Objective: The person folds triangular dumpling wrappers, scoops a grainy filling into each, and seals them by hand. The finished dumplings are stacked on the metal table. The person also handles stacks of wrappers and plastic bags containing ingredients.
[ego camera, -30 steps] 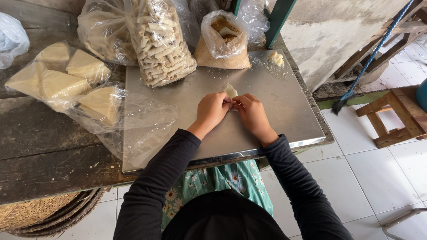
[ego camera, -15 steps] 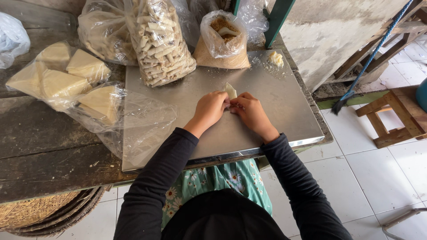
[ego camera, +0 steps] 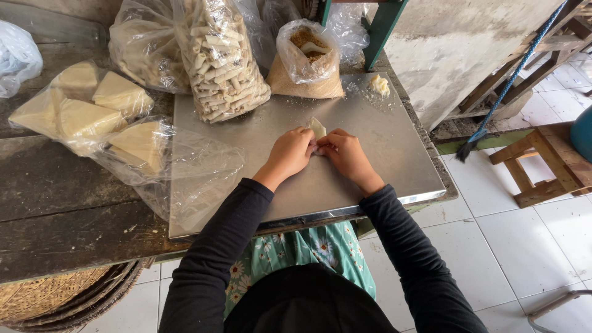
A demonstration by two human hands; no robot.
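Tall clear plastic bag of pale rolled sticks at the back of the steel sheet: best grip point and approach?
Probably the narrow upper neck of the tall clear plastic bag of pale rolled sticks, coming from above. It leans with its bulging base on the flat steel sheet, and other bags crowd its sides, so only the top looks free. Both hands are busy with the dough piece.

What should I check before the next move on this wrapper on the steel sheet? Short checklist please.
1. Both hands on the piece: left hand and right hand meet at the pale wrapper: ok.
2. Wrapper lies on the steel sheet, not hanging off an edge: ok.
3. Filling enclosed: fingers cover the fold: cannot tell.
4. Filling supply near: open bag of brown crumbly filling at the sheet's far edge: ok.
5. Wrapper stock: triangular pale stacks in a clear bag to the left: ok.
6. Sheet clean: a pale lump lies at the far right corner: not ok.
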